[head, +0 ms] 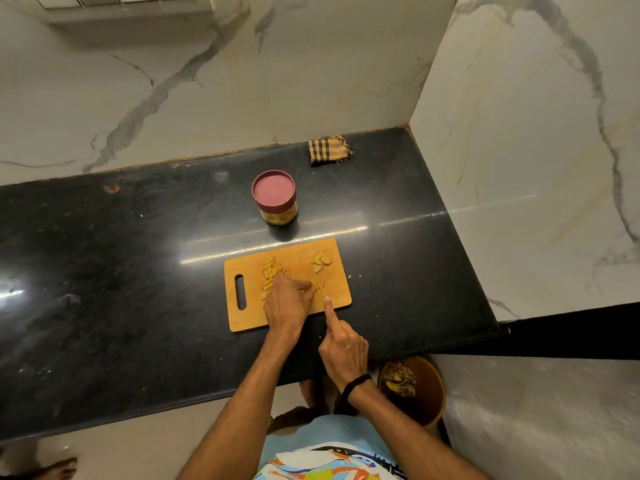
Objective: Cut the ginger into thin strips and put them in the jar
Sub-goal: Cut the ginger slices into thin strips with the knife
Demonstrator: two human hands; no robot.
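A wooden cutting board [332, 271] lies on the black counter. Cut ginger strips [270, 268] lie at its left part, and ginger slices [321, 259] sit at its far right. My left hand [285, 303] presses a piece of ginger onto the board with its fingertips; the piece is mostly hidden beneath them. My right hand [341, 344] grips a knife [320, 289], forefinger stretched along the blade's back, the blade right beside the left fingertips. The jar [275, 199], with its maroon lid on, stands behind the board.
A folded checked cloth [329, 150] lies at the back by the marble wall. A brown bin [415, 386] with peels stands on the floor below the counter's front edge. The black counter [121, 271] stretches far to the left; the marble side wall closes the right.
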